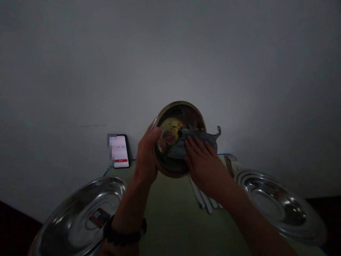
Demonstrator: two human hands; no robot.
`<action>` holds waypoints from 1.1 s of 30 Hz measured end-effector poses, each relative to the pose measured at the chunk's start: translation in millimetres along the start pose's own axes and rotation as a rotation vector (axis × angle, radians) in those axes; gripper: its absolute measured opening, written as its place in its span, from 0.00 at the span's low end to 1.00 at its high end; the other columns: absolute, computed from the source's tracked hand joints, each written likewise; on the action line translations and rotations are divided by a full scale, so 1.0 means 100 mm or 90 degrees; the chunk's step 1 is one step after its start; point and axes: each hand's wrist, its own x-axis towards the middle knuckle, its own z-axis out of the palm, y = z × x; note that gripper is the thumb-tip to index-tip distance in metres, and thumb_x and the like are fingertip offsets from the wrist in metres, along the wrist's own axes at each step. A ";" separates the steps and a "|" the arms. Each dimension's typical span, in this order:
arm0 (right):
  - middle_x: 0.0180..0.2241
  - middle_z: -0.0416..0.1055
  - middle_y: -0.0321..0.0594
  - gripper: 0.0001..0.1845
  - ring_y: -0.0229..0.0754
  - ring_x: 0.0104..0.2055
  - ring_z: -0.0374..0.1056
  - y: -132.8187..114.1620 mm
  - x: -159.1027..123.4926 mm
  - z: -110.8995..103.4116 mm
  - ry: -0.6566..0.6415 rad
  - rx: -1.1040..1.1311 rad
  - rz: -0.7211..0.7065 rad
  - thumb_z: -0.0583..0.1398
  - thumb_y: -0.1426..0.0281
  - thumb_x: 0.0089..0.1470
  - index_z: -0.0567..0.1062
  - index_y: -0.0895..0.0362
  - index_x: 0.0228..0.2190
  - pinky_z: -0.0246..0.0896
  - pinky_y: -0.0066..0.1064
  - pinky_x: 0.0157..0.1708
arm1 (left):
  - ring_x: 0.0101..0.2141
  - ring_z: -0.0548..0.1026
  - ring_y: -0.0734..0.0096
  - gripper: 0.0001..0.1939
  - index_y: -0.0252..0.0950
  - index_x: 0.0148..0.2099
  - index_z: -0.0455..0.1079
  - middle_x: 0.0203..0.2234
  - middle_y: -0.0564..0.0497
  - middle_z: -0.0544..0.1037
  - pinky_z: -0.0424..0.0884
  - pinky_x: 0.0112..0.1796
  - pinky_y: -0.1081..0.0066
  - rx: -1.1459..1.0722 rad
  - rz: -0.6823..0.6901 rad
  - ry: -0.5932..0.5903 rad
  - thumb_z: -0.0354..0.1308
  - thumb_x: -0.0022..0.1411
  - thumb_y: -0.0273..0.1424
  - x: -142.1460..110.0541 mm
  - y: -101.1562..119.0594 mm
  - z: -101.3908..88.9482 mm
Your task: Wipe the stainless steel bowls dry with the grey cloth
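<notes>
My left hand [147,156] grips the left rim of a steel bowl [186,112], holding it tilted up with its inside facing me. A red and yellow sticker [170,136] shows inside the bowl. My right hand [205,165] presses a grey patterned cloth [210,138] flat against the bowl's inner wall, fingers laid over the cloth. One corner of the cloth sticks out past the bowl's right rim. A dark bead bracelet [122,233] is on my left wrist.
A large steel plate [80,213] lies at the lower left and another steel plate [277,202] at the right, both on a pale green table [173,217]. Several utensils [205,201] lie under my right hand. A lit phone [120,151] leans on the white wall.
</notes>
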 end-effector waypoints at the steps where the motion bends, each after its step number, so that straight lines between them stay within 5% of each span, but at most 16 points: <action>1: 0.64 0.50 0.51 0.28 0.54 0.68 0.43 0.03 0.02 0.02 0.021 -0.014 0.014 0.46 0.68 0.62 0.58 0.69 0.60 0.37 0.53 0.64 | 0.47 0.76 0.57 0.21 0.38 0.51 0.69 0.40 0.49 0.80 0.75 0.42 0.61 0.004 -0.011 -0.005 0.47 0.60 0.40 0.00 -0.02 0.01; 6: 0.67 0.40 0.46 0.30 0.47 0.69 0.30 0.10 0.11 0.10 0.085 0.034 0.015 0.44 0.68 0.63 0.49 0.63 0.64 0.30 0.52 0.66 | 0.47 0.76 0.57 0.22 0.37 0.52 0.70 0.40 0.49 0.81 0.73 0.45 0.59 -0.001 -0.081 -0.068 0.47 0.61 0.41 -0.03 -0.14 0.05; 13: 0.68 0.26 0.45 0.33 0.44 0.68 0.19 0.00 0.10 0.14 -0.020 0.332 -0.040 0.40 0.60 0.65 0.35 0.58 0.65 0.27 0.52 0.66 | 0.53 0.70 0.58 0.21 0.38 0.54 0.70 0.46 0.50 0.78 0.62 0.56 0.60 -0.045 -0.066 -0.125 0.49 0.63 0.41 -0.03 -0.26 0.07; 19: 0.69 0.36 0.37 0.29 0.40 0.69 0.27 0.00 0.03 0.04 -0.083 0.416 -0.326 0.39 0.71 0.65 0.42 0.49 0.65 0.34 0.45 0.66 | 0.52 0.70 0.57 0.22 0.37 0.52 0.71 0.47 0.48 0.78 0.62 0.55 0.61 -0.030 -0.059 -0.077 0.52 0.62 0.42 0.00 -0.22 0.03; 22: 0.66 0.48 0.36 0.29 0.39 0.68 0.38 -0.04 0.04 -0.04 -0.135 0.454 -0.373 0.41 0.73 0.64 0.45 0.47 0.65 0.42 0.43 0.66 | 0.50 0.72 0.55 0.22 0.36 0.52 0.72 0.46 0.47 0.78 0.66 0.52 0.61 -0.020 -0.055 -0.045 0.54 0.59 0.42 0.01 -0.17 -0.04; 27: 0.64 0.54 0.41 0.27 0.41 0.66 0.49 -0.15 0.05 -0.09 -0.197 0.486 -0.227 0.46 0.66 0.65 0.50 0.52 0.64 0.47 0.42 0.64 | 0.48 0.73 0.53 0.23 0.36 0.51 0.72 0.43 0.46 0.79 0.70 0.48 0.59 0.019 -0.004 0.044 0.56 0.57 0.43 0.04 -0.14 -0.14; 33: 0.65 0.50 0.48 0.28 0.52 0.68 0.43 -0.05 0.02 0.19 -0.159 0.177 -0.068 0.43 0.67 0.63 0.55 0.63 0.62 0.42 0.54 0.64 | 0.54 0.69 0.55 0.24 0.41 0.55 0.69 0.51 0.49 0.75 0.67 0.52 0.57 0.095 0.072 0.101 0.58 0.57 0.41 0.08 -0.17 -0.18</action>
